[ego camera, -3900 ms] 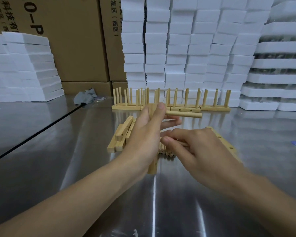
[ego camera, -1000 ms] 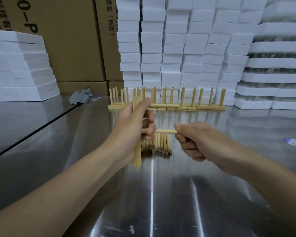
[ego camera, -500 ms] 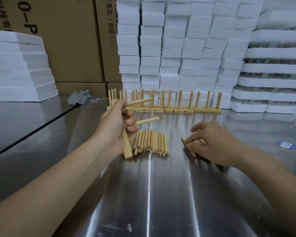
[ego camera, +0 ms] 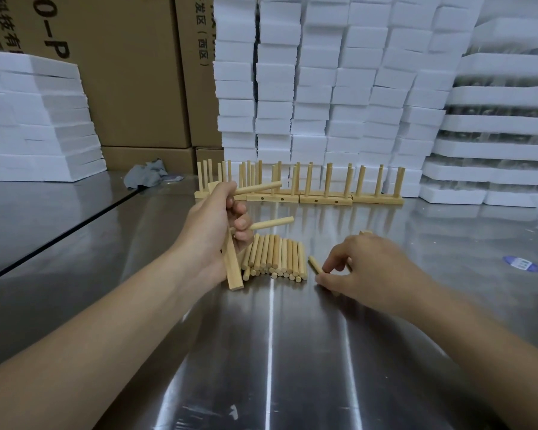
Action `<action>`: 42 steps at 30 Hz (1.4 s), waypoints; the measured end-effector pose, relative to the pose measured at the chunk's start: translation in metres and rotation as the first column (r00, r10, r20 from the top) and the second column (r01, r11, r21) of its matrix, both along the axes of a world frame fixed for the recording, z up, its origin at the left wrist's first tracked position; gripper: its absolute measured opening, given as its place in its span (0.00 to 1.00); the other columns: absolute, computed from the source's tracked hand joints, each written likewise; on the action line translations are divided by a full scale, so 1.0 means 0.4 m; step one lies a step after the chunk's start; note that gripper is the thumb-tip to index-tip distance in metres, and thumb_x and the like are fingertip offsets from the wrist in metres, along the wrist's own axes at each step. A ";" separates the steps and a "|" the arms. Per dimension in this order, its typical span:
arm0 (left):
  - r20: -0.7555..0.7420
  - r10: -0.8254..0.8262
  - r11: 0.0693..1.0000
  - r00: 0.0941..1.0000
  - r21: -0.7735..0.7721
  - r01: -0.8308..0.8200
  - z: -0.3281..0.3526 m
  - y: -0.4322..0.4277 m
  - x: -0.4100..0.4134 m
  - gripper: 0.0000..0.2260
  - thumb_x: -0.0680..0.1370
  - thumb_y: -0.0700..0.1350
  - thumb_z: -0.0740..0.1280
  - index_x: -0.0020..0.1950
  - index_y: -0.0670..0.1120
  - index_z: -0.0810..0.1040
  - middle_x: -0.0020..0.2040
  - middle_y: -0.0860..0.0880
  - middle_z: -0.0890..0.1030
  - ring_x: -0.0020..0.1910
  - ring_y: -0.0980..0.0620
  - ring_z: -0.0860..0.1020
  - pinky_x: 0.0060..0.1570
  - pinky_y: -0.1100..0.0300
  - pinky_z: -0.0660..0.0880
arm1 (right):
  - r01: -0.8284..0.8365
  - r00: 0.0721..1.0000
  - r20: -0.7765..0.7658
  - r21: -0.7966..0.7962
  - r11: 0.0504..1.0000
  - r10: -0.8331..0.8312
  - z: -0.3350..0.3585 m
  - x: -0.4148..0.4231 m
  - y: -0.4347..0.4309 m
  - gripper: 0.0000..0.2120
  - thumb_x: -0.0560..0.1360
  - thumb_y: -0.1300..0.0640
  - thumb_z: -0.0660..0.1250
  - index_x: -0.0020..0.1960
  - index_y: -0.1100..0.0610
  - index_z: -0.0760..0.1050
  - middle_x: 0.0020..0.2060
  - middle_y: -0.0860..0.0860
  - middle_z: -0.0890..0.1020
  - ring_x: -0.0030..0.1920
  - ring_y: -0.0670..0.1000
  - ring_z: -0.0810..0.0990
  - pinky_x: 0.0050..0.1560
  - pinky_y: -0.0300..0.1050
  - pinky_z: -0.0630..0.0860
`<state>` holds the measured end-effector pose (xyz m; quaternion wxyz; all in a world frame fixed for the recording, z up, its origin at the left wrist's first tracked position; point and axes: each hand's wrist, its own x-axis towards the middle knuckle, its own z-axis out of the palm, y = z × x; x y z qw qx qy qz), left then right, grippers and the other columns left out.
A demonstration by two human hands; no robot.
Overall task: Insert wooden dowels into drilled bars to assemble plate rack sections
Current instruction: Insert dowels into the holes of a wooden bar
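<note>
A: Where is the bar?
B: The left hand (ego camera: 214, 234) wraps its fingers round the drilled bar (ego camera: 234, 273) and holds it near upright. Two dowels stick out sideways from it, the upper dowel (ego camera: 257, 188) above the knuckles and the lower dowel (ego camera: 272, 224) just past the fingertips.
A: And the other hand?
B: The right hand (ego camera: 370, 268) pinches the end of a loose wooden piece (ego camera: 313, 263) on the steel table (ego camera: 271, 352), just beside the dowel pile (ego camera: 277, 259). Dowel or bar, I cannot tell.
A: How will it handle?
B: Light, stiff and smooth, I judge. It is best pinched near its middle so the tip steers straight into a hole
</note>
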<state>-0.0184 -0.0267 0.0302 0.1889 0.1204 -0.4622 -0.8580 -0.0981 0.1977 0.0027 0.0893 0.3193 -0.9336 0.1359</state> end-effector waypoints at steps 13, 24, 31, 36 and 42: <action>-0.033 -0.123 0.968 0.992 0.215 0.127 0.021 0.002 0.012 0.16 0.86 0.51 0.66 0.40 0.48 0.71 0.31 0.53 0.70 0.21 0.59 0.67 0.20 0.69 0.67 | -0.219 0.745 0.467 -0.502 0.837 0.476 0.083 0.039 0.029 0.09 0.75 0.45 0.75 0.52 0.47 0.86 0.41 0.47 0.85 0.41 0.54 0.77 0.45 0.45 0.71; -0.066 -0.221 0.959 0.973 0.167 0.229 0.028 0.031 0.019 0.16 0.85 0.50 0.67 0.40 0.48 0.70 0.30 0.53 0.70 0.21 0.59 0.67 0.19 0.69 0.65 | -0.362 0.658 0.403 -0.571 0.737 0.636 0.075 0.085 -0.004 0.04 0.76 0.56 0.78 0.50 0.51 0.86 0.41 0.51 0.86 0.39 0.44 0.80 0.41 0.37 0.76; -0.065 -0.240 0.964 0.969 0.103 0.246 0.021 0.035 0.020 0.16 0.85 0.50 0.67 0.39 0.49 0.70 0.30 0.53 0.71 0.21 0.59 0.67 0.19 0.68 0.65 | -0.389 0.757 0.261 -0.556 0.735 0.599 0.069 0.096 -0.012 0.02 0.77 0.52 0.76 0.49 0.46 0.86 0.40 0.51 0.87 0.33 0.42 0.77 0.34 0.32 0.72; -0.069 -0.232 0.968 0.970 0.085 0.237 0.017 0.033 0.019 0.16 0.85 0.51 0.68 0.39 0.49 0.70 0.31 0.53 0.71 0.21 0.59 0.67 0.19 0.67 0.65 | -0.409 0.799 0.201 -0.509 0.757 0.566 0.062 0.103 -0.014 0.05 0.76 0.47 0.74 0.51 0.43 0.86 0.38 0.48 0.86 0.31 0.42 0.75 0.33 0.33 0.70; -0.084 -0.152 0.987 0.985 -0.057 0.147 0.008 0.035 0.016 0.15 0.84 0.50 0.68 0.41 0.50 0.69 0.32 0.52 0.72 0.22 0.57 0.66 0.19 0.65 0.64 | -0.392 0.844 0.163 -0.463 0.795 0.510 0.039 0.119 -0.033 0.09 0.79 0.42 0.67 0.48 0.43 0.85 0.32 0.45 0.81 0.29 0.42 0.73 0.31 0.32 0.67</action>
